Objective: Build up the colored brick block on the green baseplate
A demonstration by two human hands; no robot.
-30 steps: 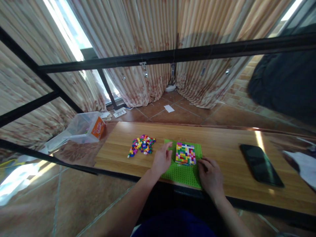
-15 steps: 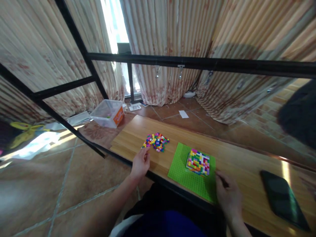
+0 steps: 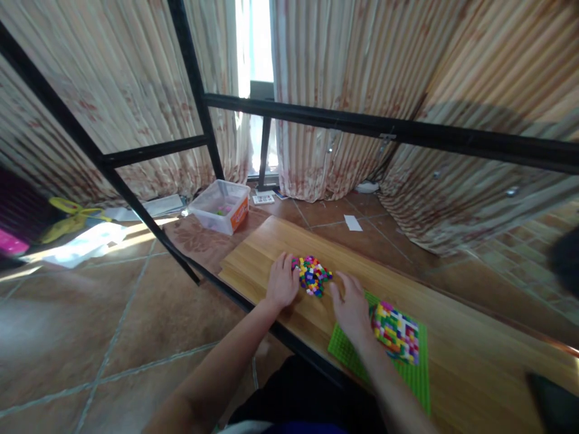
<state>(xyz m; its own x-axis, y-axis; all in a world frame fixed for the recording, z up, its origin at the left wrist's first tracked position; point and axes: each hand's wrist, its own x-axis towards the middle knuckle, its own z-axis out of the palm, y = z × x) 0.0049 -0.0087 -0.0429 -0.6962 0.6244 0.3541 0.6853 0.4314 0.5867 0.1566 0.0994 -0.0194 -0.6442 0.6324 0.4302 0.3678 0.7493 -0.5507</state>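
Note:
A heap of small coloured bricks (image 3: 312,274) lies on the wooden table (image 3: 253,259). My left hand (image 3: 281,282) rests flat on the table against the heap's left side, fingers stretched out. My right hand (image 3: 350,307) lies open just right of the heap, fingers pointing toward it. Behind the right wrist sits a green baseplate (image 3: 418,377) carrying a multicoloured block of stacked bricks (image 3: 397,331).
A clear plastic box (image 3: 220,205) with an orange label stands on the tiled floor beyond the table's left end. Black metal bars (image 3: 316,117) cross the view in front of curtains. A dark phone (image 3: 554,407) lies at the table's right edge.
The view has swung left. Both hands have moved from the baseplate to the loose brick heap, one on each side.

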